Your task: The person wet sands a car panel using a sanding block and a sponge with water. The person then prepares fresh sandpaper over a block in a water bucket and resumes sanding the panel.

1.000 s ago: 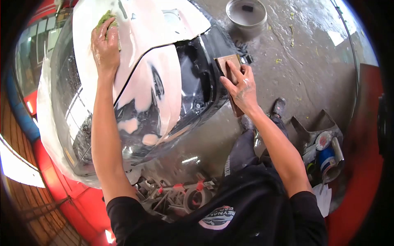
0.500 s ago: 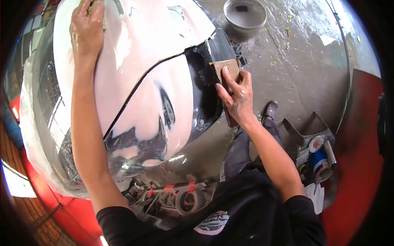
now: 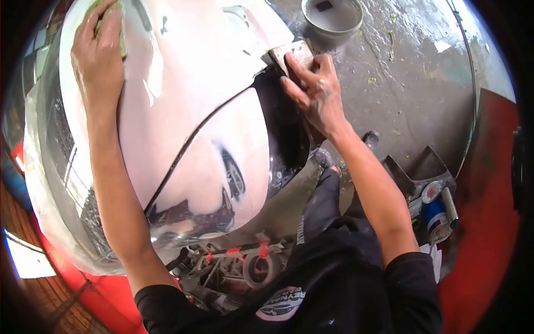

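At the upper left, my left hand (image 3: 99, 55) is wrapped round a green sponge (image 3: 123, 33), on the wet, pale pink-white car body panel (image 3: 183, 89). My right hand (image 3: 316, 92) grips a flat tan sanding block (image 3: 293, 55) with fingers and thumb. That block is tilted at the panel's right edge, above the black section (image 3: 281, 119). A dark seam curves across the panel between my arms. Dark patches show through the pale coat near the panel's lower end.
A round bowl of cloudy liquid (image 3: 332, 16) stands on the wet floor at the top. A blue can (image 3: 436, 220) sits in a grey holder at the right. Car parts and a tape roll (image 3: 261, 268) lie below the panel. A hose (image 3: 471, 83) runs along the right.
My left hand with the sponge has moved left and up in view. The block in my right hand has shifted up along the panel's edge and tilted. The view has shifted slightly.
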The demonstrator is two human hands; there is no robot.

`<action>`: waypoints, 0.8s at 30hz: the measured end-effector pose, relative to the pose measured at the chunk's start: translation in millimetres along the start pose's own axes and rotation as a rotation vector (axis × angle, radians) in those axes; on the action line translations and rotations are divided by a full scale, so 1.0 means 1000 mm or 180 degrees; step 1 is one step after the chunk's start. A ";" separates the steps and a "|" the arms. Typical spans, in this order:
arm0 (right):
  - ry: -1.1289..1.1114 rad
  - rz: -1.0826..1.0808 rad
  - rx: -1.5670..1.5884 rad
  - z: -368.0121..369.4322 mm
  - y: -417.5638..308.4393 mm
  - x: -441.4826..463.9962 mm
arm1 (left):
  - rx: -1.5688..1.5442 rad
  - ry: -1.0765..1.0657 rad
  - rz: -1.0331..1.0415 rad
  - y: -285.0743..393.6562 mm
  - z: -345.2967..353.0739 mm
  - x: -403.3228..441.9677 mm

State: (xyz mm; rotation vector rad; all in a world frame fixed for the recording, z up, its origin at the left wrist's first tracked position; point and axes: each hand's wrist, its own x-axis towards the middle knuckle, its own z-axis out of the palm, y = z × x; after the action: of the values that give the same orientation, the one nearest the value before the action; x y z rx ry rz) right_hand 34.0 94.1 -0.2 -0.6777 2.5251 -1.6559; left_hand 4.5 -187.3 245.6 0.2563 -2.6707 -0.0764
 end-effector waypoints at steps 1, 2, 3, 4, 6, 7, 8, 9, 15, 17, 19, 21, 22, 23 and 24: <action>-0.0017 0.0049 0.0086 0.001 0.003 -0.001 | 0.0015 0.0017 0.0073 -0.004 0.002 0.001; -0.0007 0.0081 0.0083 -0.002 0.004 -0.013 | 0.0040 0.0032 0.0117 -0.007 0.002 0.001; -0.0028 0.0128 0.0083 -0.007 0.003 -0.034 | -0.0008 0.0019 0.0047 -0.004 0.001 0.000; -0.0045 0.0027 -0.0076 -0.011 0.004 -0.048 | -0.0054 0.0019 -0.0029 0.000 0.001 -0.001; -0.0037 -0.0014 0.0047 -0.008 0.006 -0.042 | -0.0177 -0.0006 -0.0111 -0.001 0.002 0.000; -0.0033 -0.0026 0.0119 -0.007 0.004 -0.024 | -0.0265 -0.0043 -0.0098 -0.003 0.001 0.001; -0.0133 -0.0037 0.0012 -0.004 0.004 -0.002 | -0.0354 -0.0076 -0.0079 -0.005 0.001 0.002; -0.0117 -0.0037 0.0000 -0.001 0.001 0.016 | -0.0246 -0.0055 -0.0053 -0.005 0.001 0.000; -0.0089 -0.0075 0.0004 -0.009 0.006 -0.025 | -0.0178 0.0051 -0.0152 0.004 0.002 -0.001; -0.0144 -0.0001 0.0059 -0.006 0.004 -0.011 | -0.0287 -0.0033 -0.0326 0.007 0.000 0.000; -0.0121 -0.0086 0.0032 0.002 0.002 0.024 | -0.0130 -0.0003 -0.0222 0.006 0.000 -0.002; -0.0154 -0.0047 0.0036 -0.002 0.001 0.020 | -0.0064 0.0044 -0.0143 0.008 0.001 0.001; -0.0192 -0.0009 0.0023 -0.007 0.001 0.005 | -0.0065 0.0068 -0.0137 0.009 0.001 0.000; -0.0238 0.0036 0.0011 -0.013 0.003 -0.019 | -0.0066 0.0083 -0.0136 0.008 0.001 -0.001; -0.0290 0.0077 -0.0006 -0.017 0.000 -0.025 | -0.0083 0.0057 -0.0162 0.008 0.001 -0.001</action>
State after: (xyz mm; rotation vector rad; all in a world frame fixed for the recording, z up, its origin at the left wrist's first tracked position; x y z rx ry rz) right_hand 51.8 118.7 1.9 -0.7028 2.4625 -1.5777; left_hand 3.4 -179.0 244.9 0.3152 -2.6436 -0.1244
